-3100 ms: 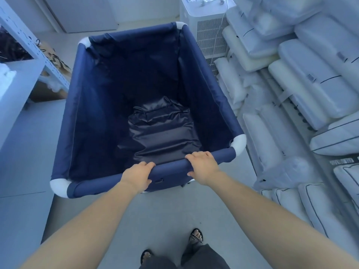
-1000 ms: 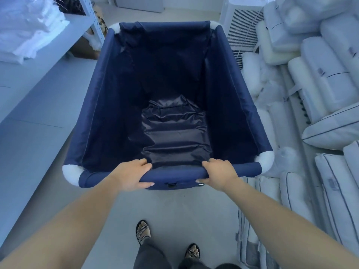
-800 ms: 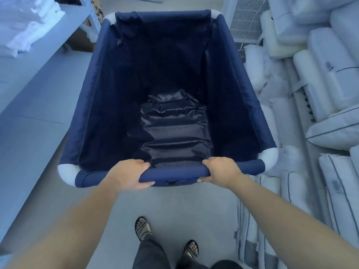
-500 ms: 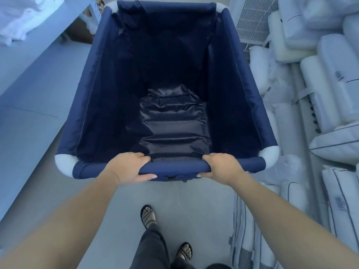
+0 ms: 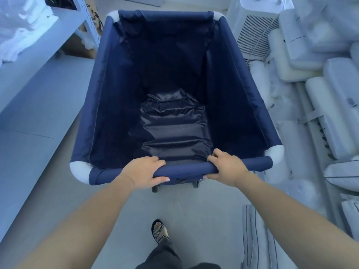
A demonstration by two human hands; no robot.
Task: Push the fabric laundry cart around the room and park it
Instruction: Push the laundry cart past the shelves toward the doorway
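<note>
clearly the job is mid-way: the navy blue fabric laundry cart with white plastic corner pieces [image 5: 108, 98] is in hand and rolling stock, not parked. the person's left hand [image 5: 142, 172] and right hand [image 5: 226, 166] both sit on the padded near rail [image 5: 186, 169], fingers [image 5: 155, 159] curled over the top and thumbs tucked beneath, so each hand is clamped on that rail. the cart stands on the floor directly ahead of the person, in a narrow aisle. it holds nothing but its own wrinkled dark liner at the bottom [image 5: 174, 133]. a sandalled foot [image 5: 159, 229] is set forward under the arms, which reads as a stride, so the pushing looks to be under way. what is left, as a judgement, is the rest of the route and choosing a spot to stop and let go; no parking place can be told from this view.

the pale grey smooth floor [image 5: 58, 191] looks flat and free of clutter under the cart, so the dark castors [image 5: 195, 184] should run easily. the room is tight: a long pale bench [image 5: 29, 90] runs along the left with white folded linen [image 5: 21, 26] on it, and a metal shelf upright [image 5: 87, 24] stands near the cart's far left corner. on the right, stacked white pillows in clear wrapping [image 5: 318, 98] lie just beside the cart's side, and a white louvred appliance [image 5: 254, 35] stands near the far right corner.
</note>
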